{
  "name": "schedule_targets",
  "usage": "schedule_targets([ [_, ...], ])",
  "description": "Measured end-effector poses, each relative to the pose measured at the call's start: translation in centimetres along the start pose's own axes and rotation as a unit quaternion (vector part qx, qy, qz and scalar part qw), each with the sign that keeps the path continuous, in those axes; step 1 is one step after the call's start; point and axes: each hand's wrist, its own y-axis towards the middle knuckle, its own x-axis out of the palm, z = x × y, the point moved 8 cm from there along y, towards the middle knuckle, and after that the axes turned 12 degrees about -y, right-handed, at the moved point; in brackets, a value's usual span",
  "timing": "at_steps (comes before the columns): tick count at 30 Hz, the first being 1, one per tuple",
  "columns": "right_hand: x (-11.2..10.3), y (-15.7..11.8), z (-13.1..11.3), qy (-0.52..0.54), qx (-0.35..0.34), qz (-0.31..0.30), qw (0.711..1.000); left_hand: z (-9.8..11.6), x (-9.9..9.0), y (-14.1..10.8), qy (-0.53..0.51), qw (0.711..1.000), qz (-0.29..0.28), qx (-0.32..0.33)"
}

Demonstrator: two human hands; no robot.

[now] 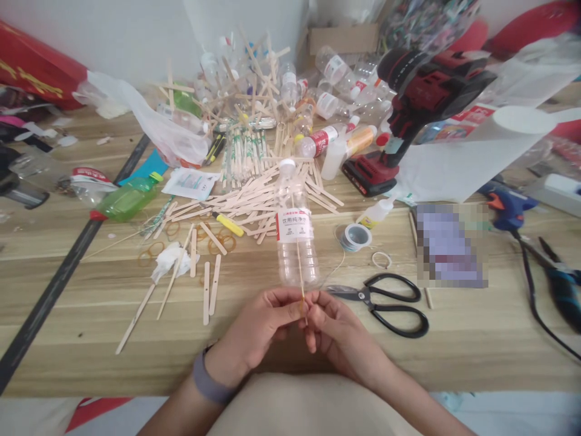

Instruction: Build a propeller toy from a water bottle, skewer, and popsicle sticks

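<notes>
My left hand (272, 315) and my right hand (331, 321) meet near the table's front edge. Between the fingertips of both is a thin wooden stick (300, 272), held upright, with a small yellowish band where the fingers pinch it. Just behind the stick stands a clear plastic bottle (290, 254) with a white cap and a red and white label. Black-handled scissors (363, 295) lie open to the right of my right hand. A spool of thread (356, 236) rests behind them, with a loose strand running towards my fingers.
Flat wooden sticks (245, 203) lie heaped behind the bottle. A yellow cutter (229, 224), a green bottle (131, 198) and a crumpled tissue (172, 261) are at the left. Rightward are a red drill (422, 91), a glue bottle (379, 212), a blurred rectangle (449, 245) and pliers (563, 290).
</notes>
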Motion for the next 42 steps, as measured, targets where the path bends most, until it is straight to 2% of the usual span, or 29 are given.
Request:
schedule_targets([
  [4,0.3,0.2,-0.3,-0.013,0.001,0.0,1.0,0.1,0.5,-0.2,0.006,1.0,-0.023,-0.016],
  [7,0.2,0.2,-0.1,-0.053,0.024,0.01,0.998,0.0,0.3,-0.4,-0.007,1.0,-0.01,-0.027],
  [11,-0.7,0.1,0.2,-0.057,0.043,0.048,0.996,-0.1,0.0,-0.5,-0.038,0.998,-0.005,-0.042],
  [14,-0.8,-0.1,-0.1,-0.054,0.016,0.04,0.998,0.2,-0.7,-0.5,-0.044,0.999,0.017,-0.021],
  [17,-0.5,-0.4,-0.6,-0.059,-0.044,0.01,0.997,0.5,-0.9,-0.5,-0.046,0.998,0.03,-0.003],
  [21,-0.9,-0.8,-1.1,0.024,-0.107,0.0,0.994,0.5,-0.6,-0.3,-0.045,0.998,0.039,0.011],
  [23,-1.1,-0.9,-1.0,0.086,-0.089,-0.017,0.992,0.5,-0.5,-0.4,-0.039,0.998,0.046,0.017],
  [25,-1.2,-1.2,-0.9,0.102,-0.045,-0.035,0.993,0.5,-0.6,-0.6,-0.034,0.998,0.054,0.02],
  [27,-1.5,-1.5,-1.2,0.027,0.0,-0.039,0.999,0.5,-0.7,-0.9,-0.028,0.997,0.061,0.024],
  [29,-1.9,-2.0,-1.8,-0.137,0.045,-0.048,0.988,0.6,-0.9,-1.2,-0.017,0.998,0.062,0.028],
  [31,-1.8,-2.4,-2.2,-0.332,0.092,-0.089,0.935,0.5,-1.0,-1.3,-0.002,0.998,0.061,0.031],
  [33,-1.6,-2.5,-3.0,-0.447,0.103,-0.113,0.882,0.4,-1.1,-1.4,0.012,0.997,0.064,0.036],
  [35,-0.9,-2.0,-3.8,-0.492,0.076,-0.113,0.86,0.5,-1.2,-1.5,0.022,0.996,0.066,0.047],
  [37,0.0,-1.3,-4.3,-0.498,0.033,-0.096,0.862,0.6,-1.3,-1.5,0.033,0.996,0.064,0.056],
  [39,0.9,-0.6,-4.2,-0.48,-0.001,-0.07,0.874,0.5,-1.2,-1.5,0.044,0.996,0.062,0.052],
  [42,2.1,0.0,-3.2,-0.412,-0.018,-0.049,0.91,0.2,-1.1,-1.4,0.044,0.997,0.056,0.032],
])
